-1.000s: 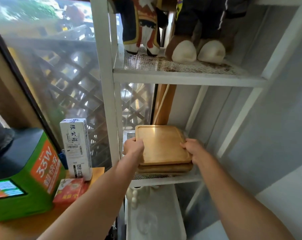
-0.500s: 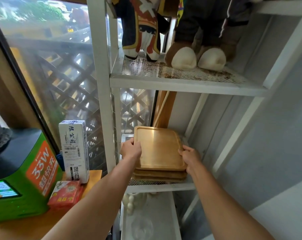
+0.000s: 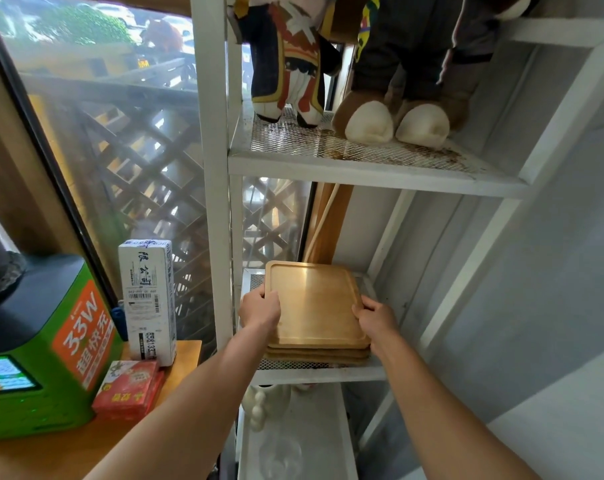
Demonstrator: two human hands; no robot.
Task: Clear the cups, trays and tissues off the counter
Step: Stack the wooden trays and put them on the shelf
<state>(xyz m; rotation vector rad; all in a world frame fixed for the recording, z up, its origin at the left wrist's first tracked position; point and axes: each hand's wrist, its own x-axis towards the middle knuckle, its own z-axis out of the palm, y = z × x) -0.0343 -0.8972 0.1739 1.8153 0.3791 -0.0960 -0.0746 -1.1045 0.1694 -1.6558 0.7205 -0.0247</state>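
Note:
A square wooden tray [image 3: 314, 303] lies on top of a stack of similar wooden trays [image 3: 317, 356] on the middle mesh shelf [image 3: 321, 370] of a white metal rack. My left hand [image 3: 259, 308] grips the top tray's left edge. Its right edge is held by my right hand [image 3: 376, 318]. The top tray sits nearly flush on the stack, slightly turned.
Plush toys [image 3: 390, 123] stand on the upper shelf. The wooden counter [image 3: 86, 441] at the left holds a green charging box [image 3: 41, 358], a white carton [image 3: 148, 299] and a red packet [image 3: 131, 389]. White figurines [image 3: 259, 403] and a glass sit on the lower shelf. A grey wall runs along the right.
The tray and both hands have slid a little farther in over the stack, and the tray now rests lower on it. My view has shifted slightly downward.

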